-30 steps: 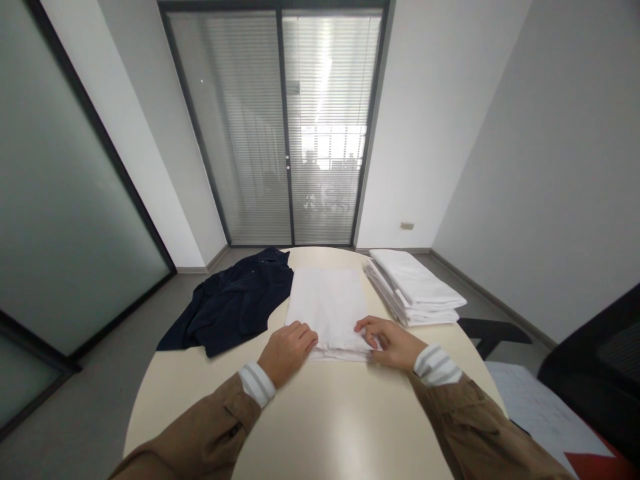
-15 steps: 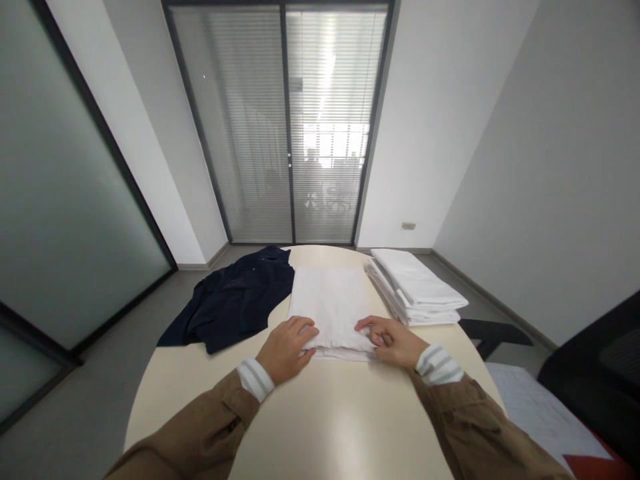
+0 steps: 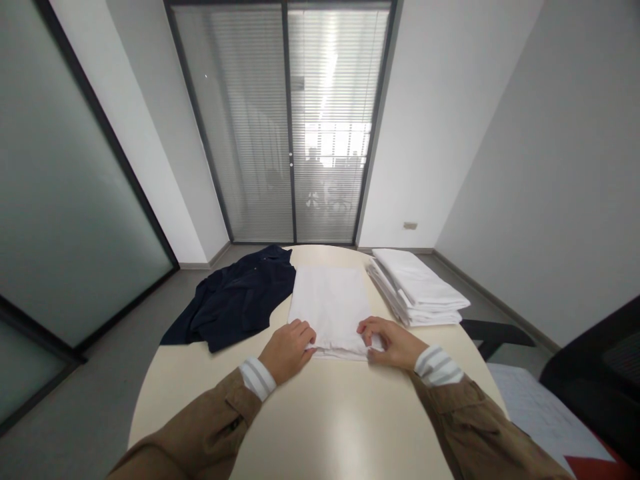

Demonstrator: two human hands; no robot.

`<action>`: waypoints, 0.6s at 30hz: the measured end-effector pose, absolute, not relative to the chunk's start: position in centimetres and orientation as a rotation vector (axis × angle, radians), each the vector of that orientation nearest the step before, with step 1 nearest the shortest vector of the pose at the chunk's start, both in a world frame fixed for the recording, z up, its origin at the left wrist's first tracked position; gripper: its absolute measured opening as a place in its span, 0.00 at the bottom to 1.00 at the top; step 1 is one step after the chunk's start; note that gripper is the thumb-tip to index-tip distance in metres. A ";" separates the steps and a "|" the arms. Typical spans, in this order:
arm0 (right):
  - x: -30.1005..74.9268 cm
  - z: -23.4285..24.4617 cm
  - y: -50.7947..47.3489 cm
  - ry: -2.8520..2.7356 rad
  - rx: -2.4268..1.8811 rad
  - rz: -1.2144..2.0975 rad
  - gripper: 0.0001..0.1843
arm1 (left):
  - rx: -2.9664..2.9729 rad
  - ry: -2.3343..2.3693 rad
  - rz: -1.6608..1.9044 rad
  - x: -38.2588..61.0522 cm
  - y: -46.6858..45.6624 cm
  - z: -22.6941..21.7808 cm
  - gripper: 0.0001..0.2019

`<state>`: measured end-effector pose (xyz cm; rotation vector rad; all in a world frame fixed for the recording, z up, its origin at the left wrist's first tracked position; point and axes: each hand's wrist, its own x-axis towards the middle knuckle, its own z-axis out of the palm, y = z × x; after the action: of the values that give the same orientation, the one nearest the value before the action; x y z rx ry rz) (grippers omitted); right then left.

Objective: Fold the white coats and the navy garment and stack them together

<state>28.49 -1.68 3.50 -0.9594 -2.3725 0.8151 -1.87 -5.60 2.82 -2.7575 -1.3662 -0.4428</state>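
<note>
A folded white cloth (image 3: 330,303) lies flat on the table in front of me, its layered near edge facing me. My left hand (image 3: 289,347) grips its near left corner, fingers curled over the top and thumb at the edge. At the near right corner, my right hand (image 3: 390,341) holds the edge between bent fingers and thumb, with a bit of white fabric showing between them. Whether the cloth is a garment or a sheet I cannot tell.
To the left, a dark navy garment (image 3: 237,293) lies spread and rumpled, touching the white cloth's side. A stack of folded white cloths (image 3: 417,283) sits at the right edge of the round cream table (image 3: 310,427). Beyond it on the right stands a black chair (image 3: 595,360).
Both hands stay at the near corners. The right fingers have shifted slightly and the thumb has come round the near edge; the left fingers have drawn in closer together.
</note>
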 end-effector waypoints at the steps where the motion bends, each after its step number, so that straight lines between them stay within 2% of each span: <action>1: 28.5 3.5 -1.7 -2.370 -0.962 0.812 0.07 | -2.757 -1.369 -0.436 -1.8 -5.5 2.8 0.04; 5: 28.6 3.3 -1.5 -2.367 -0.987 0.779 0.04 | -2.758 -1.361 -0.429 -1.9 -5.3 2.7 0.05; 13: 28.3 3.5 -1.4 -2.391 -1.110 0.695 0.19 | -2.825 -1.225 -0.421 -1.9 -5.3 2.5 0.05; 18: 28.2 3.3 -1.5 -2.497 -1.129 0.621 0.17 | -2.945 -0.978 -0.361 -2.1 -5.5 2.8 0.08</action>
<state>28.23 -1.45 3.33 -1.1288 -2.4966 0.6215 -2.13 -5.50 2.84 -2.9451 -0.9776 -0.3609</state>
